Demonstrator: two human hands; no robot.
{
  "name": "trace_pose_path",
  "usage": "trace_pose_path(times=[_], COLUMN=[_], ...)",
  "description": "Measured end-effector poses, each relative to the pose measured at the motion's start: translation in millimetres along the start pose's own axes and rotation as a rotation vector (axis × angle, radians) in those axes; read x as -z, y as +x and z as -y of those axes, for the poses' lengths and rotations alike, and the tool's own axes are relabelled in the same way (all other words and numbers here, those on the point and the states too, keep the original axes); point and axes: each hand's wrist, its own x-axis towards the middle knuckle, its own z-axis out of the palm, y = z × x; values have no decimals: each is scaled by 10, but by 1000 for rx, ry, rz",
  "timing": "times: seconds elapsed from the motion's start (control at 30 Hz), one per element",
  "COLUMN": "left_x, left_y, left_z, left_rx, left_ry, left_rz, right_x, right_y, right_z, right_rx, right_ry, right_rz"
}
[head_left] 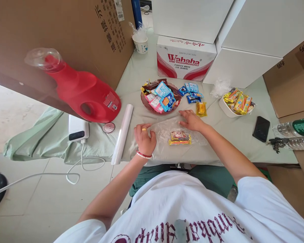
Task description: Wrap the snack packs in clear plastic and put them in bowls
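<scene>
A clear plastic bag lies flat on the green cloth in front of me, with a couple of snack packets inside it. My left hand is curled closed on the bag's left end, pinching the plastic. My right hand rests flat with fingers spread on the bag's far right edge. Just beyond the bag stands a dark red basket heaped with snack packets. A yellow packet lies beside my right hand.
A white roll, a power bank with cable and a red detergent jug lie at left. Blue packets, a white bowl of snack bars, a phone, keys and bottles sit right. Boxes line the back.
</scene>
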Motion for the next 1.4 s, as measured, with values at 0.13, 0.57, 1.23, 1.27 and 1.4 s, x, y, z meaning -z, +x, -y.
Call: trace_pose_path(times=[0.13,0.57,1.23,1.27,1.4], left_x=[115,-251,-145,-159,-299], left_y=[-248,-160,-139,-153,-85], left_z=[-181,-264,126,99,-34], left_rx=[-200,-196,-61,-44,120], left_ry=[16,-42,-513,-511,-389], left_rz=[172,364,480,458,457], right_x=[-102,-7,-212,-227,-240], right_y=[187,52,-865,-870,-818], right_z=[80,130,516,517,474], right_rx=[38,116,214,206,168], right_ry=[-45,117,26,29,60], right_rz=[125,99,118,110,3])
